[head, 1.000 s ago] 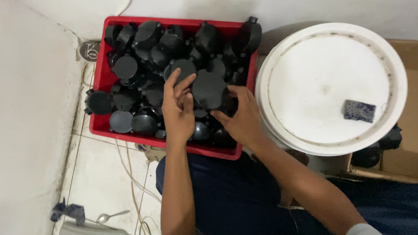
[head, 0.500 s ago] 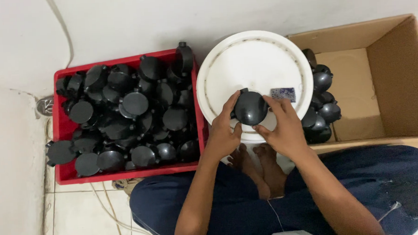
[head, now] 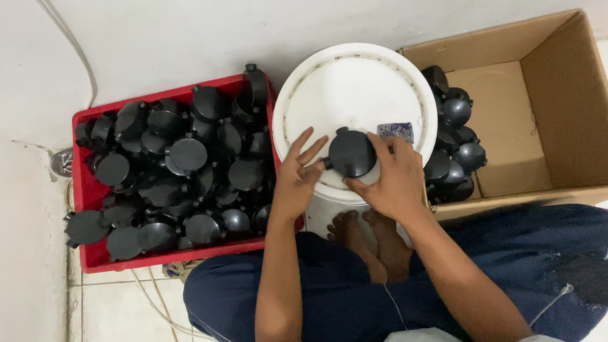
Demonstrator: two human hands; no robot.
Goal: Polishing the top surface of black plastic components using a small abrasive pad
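Both hands are now pressing the black round part (head: 350, 154) flatter onto the white bucket lid (head: 328, 101). Left hand (head: 295, 181) is touching it with fingers spread; right hand (head: 388, 177) is clamping its grip round the rim. Red crate (head: 86, 194) is sitting just left, cardboard box (head: 561, 105) right.

Black round junction box (head: 350, 154), white bucket lid (head: 345, 87), red crate (head: 89, 255) of black boxes, brown cardboard box (head: 560, 98), dark blue trousers (head: 336, 286), small blue patterned packet (head: 394, 130).
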